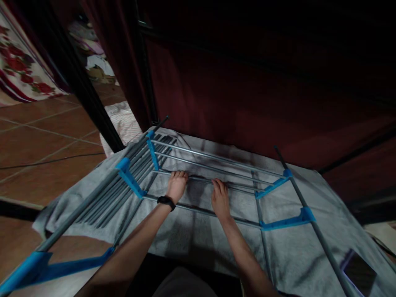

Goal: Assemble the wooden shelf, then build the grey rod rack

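A partly assembled rack of grey metal tubes and blue plastic brackets lies on a grey cloth. My left hand (177,184), with a black band on its wrist, has its fingers closed over a thin grey tube (199,178) near its left end. Farther right, my right hand (220,198) curls its fingers over the same tube. Two more cross tubes (216,168) run behind it, and another cross tube (198,209) passes beneath my forearms. Blue brackets (131,179) join them to long tubes on the left, and a blue bracket (287,222) does so on the right.
Several loose grey tubes (108,200) lie on the cloth (309,255) at left. A phone (359,272) rests at the lower right. Dark red curtain fabric (232,103) hangs behind. Tiled floor (46,144) and a dark post (89,90) stand at left.
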Demonstrator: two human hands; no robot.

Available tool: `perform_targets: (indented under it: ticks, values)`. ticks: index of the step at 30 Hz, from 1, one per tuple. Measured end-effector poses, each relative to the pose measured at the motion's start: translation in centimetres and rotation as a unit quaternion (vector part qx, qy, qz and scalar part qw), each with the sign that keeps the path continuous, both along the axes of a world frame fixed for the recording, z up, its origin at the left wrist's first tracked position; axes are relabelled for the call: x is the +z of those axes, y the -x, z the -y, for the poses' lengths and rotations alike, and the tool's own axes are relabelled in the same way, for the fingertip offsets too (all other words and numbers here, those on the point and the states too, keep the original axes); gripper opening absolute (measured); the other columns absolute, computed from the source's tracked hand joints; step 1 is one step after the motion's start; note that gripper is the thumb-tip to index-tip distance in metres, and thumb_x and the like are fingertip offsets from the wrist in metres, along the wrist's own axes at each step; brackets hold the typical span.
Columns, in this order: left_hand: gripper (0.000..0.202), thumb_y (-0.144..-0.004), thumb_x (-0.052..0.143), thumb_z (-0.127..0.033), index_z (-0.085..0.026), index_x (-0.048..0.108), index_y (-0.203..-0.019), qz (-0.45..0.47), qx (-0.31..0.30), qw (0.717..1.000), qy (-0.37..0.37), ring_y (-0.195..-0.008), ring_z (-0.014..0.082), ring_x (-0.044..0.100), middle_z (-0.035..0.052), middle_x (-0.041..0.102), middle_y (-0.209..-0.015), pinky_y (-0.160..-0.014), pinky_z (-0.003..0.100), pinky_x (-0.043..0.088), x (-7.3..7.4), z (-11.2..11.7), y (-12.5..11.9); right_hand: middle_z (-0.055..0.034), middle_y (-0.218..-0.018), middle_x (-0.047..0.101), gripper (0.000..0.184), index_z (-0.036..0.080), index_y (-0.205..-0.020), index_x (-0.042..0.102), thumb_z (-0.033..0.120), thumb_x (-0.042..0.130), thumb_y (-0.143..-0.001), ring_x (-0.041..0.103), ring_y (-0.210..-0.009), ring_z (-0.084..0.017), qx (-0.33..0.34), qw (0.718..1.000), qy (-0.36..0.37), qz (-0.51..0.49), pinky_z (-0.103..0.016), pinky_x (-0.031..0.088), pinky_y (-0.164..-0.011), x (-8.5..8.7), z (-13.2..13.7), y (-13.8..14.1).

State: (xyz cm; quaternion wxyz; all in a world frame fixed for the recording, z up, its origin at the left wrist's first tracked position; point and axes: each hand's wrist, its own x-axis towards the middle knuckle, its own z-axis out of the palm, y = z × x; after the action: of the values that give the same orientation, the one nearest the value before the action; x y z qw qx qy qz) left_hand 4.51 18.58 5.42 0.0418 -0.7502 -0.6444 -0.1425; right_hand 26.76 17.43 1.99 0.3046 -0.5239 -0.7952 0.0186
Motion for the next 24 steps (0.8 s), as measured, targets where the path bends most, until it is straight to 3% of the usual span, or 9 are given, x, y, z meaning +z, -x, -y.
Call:
perform_targets:
  ticks: [4, 9, 12, 14, 16, 19, 21, 24]
  values:
    - [0.033, -0.091, 0.036, -0.01, -0.014, 0.065, -0.105, -0.003, -0.008, 1.0, -0.015, -0.091, 0.0265, 0.055, 0.0131, 0.064, -0.095, -0.087, 0.04, 0.036, 0.9, -0.8, 0.3, -0.01, -0.126, 0.058, 0.045, 0.021, -0.135, 0.05, 0.012, 0.039, -0.092, 0.049, -0.121, -0.022, 0.029, 0.997, -0.002, 0.078, -0.049, 0.023, -0.115, 1.7, -1.8, 1.4]
    - [0.03, -0.089, 0.04, -0.011, -0.015, 0.067, -0.101, 0.023, -0.014, 0.999, -0.029, -0.091, 0.0266, 0.055, 0.0129, 0.063, -0.091, -0.088, 0.041, 0.038, 1.1, -1.7, 0.3, -0.0069, -0.112, 0.061, 0.041, 0.028, -0.129, 0.057, 0.016, 0.041, -0.094, 0.059, -0.102, -0.019, 0.032, 0.993, 0.071, 0.091, -0.032, 0.045, -0.093, 2.7, -4.4, 1.5]
    - [0.032, -0.087, 0.042, -0.008, -0.019, 0.065, -0.106, 0.085, -0.013, 0.992, -0.089, -0.101, 0.0258, 0.054, 0.0122, 0.062, -0.103, -0.098, 0.042, 0.036, 0.6, -1.3, 0.2, -0.0055, -0.114, 0.062, 0.041, 0.029, -0.127, 0.059, 0.014, 0.041, -0.093, 0.06, -0.101, -0.018, 0.052, 0.991, 0.098, 0.079, -0.028, 0.046, -0.088, 2.8, -5.3, 1.2]
    - [0.034, -0.086, 0.045, -0.009, -0.022, 0.062, -0.111, 0.164, 0.03, 0.977, -0.137, -0.109, 0.0251, 0.051, 0.0104, 0.059, -0.113, -0.101, 0.042, 0.035, -0.2, -0.6, 0.6, -0.0052, -0.116, 0.061, 0.043, 0.029, -0.128, 0.058, 0.013, 0.04, -0.093, 0.059, -0.104, -0.017, 0.058, 0.99, 0.106, 0.077, -0.027, 0.045, -0.09, 2.7, -5.4, 1.0]
    - [0.027, -0.084, 0.05, -0.013, -0.022, 0.06, -0.107, 0.289, 0.138, 0.929, -0.186, -0.11, 0.0255, 0.051, 0.0091, 0.058, -0.111, -0.1, 0.043, 0.036, -1.2, -0.2, 1.7, -0.0053, -0.117, 0.061, 0.045, 0.03, -0.129, 0.057, 0.011, 0.038, -0.092, 0.059, -0.105, -0.017, 0.057, 0.989, 0.113, 0.077, -0.027, 0.045, -0.091, 2.8, -5.4, 1.0]
    - [0.017, -0.083, 0.051, -0.017, -0.017, 0.055, -0.099, 0.439, 0.318, 0.799, -0.26, -0.11, 0.0267, 0.05, 0.0108, 0.056, -0.106, -0.099, 0.045, 0.037, -2.7, -0.7, 4.6, -0.0059, -0.118, 0.06, 0.047, 0.03, -0.13, 0.056, 0.01, 0.037, -0.092, 0.058, -0.106, -0.017, 0.059, 0.988, 0.118, 0.078, -0.026, 0.044, -0.092, 2.9, -5.2, 0.9]
    - [0.016, -0.086, 0.045, -0.019, -0.016, 0.051, -0.101, 0.479, 0.371, 0.74, -0.292, -0.113, 0.0254, 0.048, 0.0129, 0.053, -0.111, -0.099, 0.044, 0.038, -3.3, -2.0, 6.8, -0.0062, -0.119, 0.06, 0.048, 0.029, -0.131, 0.056, 0.009, 0.037, -0.091, 0.057, -0.108, -0.017, 0.065, 0.988, 0.118, 0.077, -0.027, 0.043, -0.094, 2.9, -5.2, 0.8]
    - [0.02, -0.093, 0.034, -0.029, -0.018, 0.051, -0.095, 0.525, 0.381, 0.699, -0.301, -0.099, 0.0195, 0.056, 0.0085, 0.058, -0.099, -0.09, 0.036, 0.045, -3.5, -4.4, 9.4, -0.0062, -0.119, 0.06, 0.048, 0.029, -0.13, 0.056, 0.009, 0.038, -0.091, 0.058, -0.107, -0.017, 0.065, 0.988, 0.114, 0.076, -0.027, 0.044, -0.094, 2.8, -5.3, 0.7]
